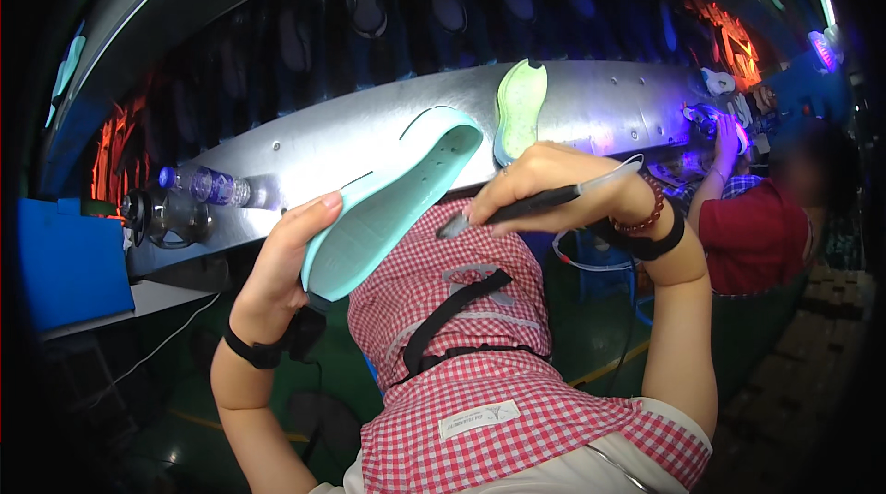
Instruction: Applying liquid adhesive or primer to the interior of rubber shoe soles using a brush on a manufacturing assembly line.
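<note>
My left hand [281,263] grips a pale mint shoe sole [392,203] by its lower end and holds it tilted up over my lap. My right hand [554,185] is closed around a thin dark brush-like tool [531,205]; its tip points down-left, just beside the sole's right edge. A bead bracelet and a black strap sit on my right wrist, a black band on my left. A second, yellow-green sole [520,107] leans upright against the metal ledge [323,148] behind my hands.
A red checked apron [461,346] covers my lap. A plastic water bottle [208,185] lies on the ledge at left, next to a dark round object. A blue box [69,263] stands at far left. Another person in a red top [752,231] works at right.
</note>
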`<act>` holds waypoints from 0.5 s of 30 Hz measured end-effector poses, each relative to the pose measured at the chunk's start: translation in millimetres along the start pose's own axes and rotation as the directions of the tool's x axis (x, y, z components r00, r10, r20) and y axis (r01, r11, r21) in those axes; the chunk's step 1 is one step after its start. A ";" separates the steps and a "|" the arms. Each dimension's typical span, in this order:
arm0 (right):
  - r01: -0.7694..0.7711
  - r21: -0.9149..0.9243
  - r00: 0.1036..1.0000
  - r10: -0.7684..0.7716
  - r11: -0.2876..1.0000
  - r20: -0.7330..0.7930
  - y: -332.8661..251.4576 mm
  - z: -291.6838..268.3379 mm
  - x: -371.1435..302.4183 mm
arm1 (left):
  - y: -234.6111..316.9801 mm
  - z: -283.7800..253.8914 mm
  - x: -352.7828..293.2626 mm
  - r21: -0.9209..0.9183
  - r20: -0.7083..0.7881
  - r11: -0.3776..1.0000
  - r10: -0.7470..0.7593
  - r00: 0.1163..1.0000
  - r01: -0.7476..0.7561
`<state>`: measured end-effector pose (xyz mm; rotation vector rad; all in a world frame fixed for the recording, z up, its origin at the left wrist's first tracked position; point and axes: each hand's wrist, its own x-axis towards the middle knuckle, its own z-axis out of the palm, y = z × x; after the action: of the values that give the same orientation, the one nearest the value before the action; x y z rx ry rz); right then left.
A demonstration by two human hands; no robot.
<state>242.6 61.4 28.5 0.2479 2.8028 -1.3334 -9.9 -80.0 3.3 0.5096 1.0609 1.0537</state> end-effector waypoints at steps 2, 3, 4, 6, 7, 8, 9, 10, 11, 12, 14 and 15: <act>0.132 0.314 0.980 -0.076 0.940 -0.185 -3.0 8.5 2.0 | -7.7 -0.7 6.5 -0.134 0.025 0.991 0.026 0.999 -0.022; 0.136 0.486 0.969 -0.014 0.863 -0.248 -4.3 14.7 3.5 | -14.4 -1.1 12.5 -0.237 0.039 0.972 0.014 0.999 -0.005; 0.088 0.588 0.971 0.063 0.804 -0.233 -4.2 19.8 6.2 | -21.7 -1.8 17.6 -0.320 0.085 0.947 0.032 0.996 -0.004; 0.152 0.429 0.877 0.079 0.890 -0.475 4.2 27.9 20.1 | -36.2 -5.2 26.9 -0.447 0.157 0.895 0.072 0.985 0.006; 0.117 0.469 0.847 0.159 0.875 -0.508 11.6 29.8 29.1 | -41.1 -8.3 29.6 -0.474 0.113 0.880 0.083 0.990 -0.020; 0.090 0.567 0.823 0.260 0.819 -0.505 17.1 27.9 24.5 | -44.7 -11.2 30.7 -0.477 0.042 0.878 0.060 0.997 -0.033; 0.055 0.607 0.740 0.375 0.793 -0.558 24.3 28.2 29.8 | -47.7 -12.9 31.8 -0.528 0.095 0.848 0.110 0.989 -0.043; 0.155 0.539 0.693 0.298 0.828 -0.657 29.7 28.8 33.9 | -49.7 -13.0 34.1 -0.546 0.054 0.837 0.074 0.996 -0.032; 0.110 0.509 0.591 0.356 0.854 -0.724 33.4 30.3 38.4 | -50.3 -12.1 36.0 -0.582 0.073 0.813 0.082 0.994 -0.024; 0.124 0.430 0.499 0.318 0.894 -0.806 33.9 35.7 44.6 | -49.8 -10.4 38.5 -0.553 0.021 0.833 0.040 0.999 -0.022; 0.003 0.325 0.402 0.297 0.946 -0.866 27.1 48.9 51.4 | -46.4 -5.9 40.4 -0.602 0.069 0.797 0.106 0.992 -0.044; 0.078 0.322 0.495 0.243 0.944 -0.834 21.2 55.4 50.5 | -43.2 -4.2 40.2 -0.560 0.005 0.827 0.071 0.997 -0.057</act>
<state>193.6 38.3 -27.6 1.4641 3.1211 -2.0895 9.6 -64.2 -50.3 0.0772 0.6619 1.3497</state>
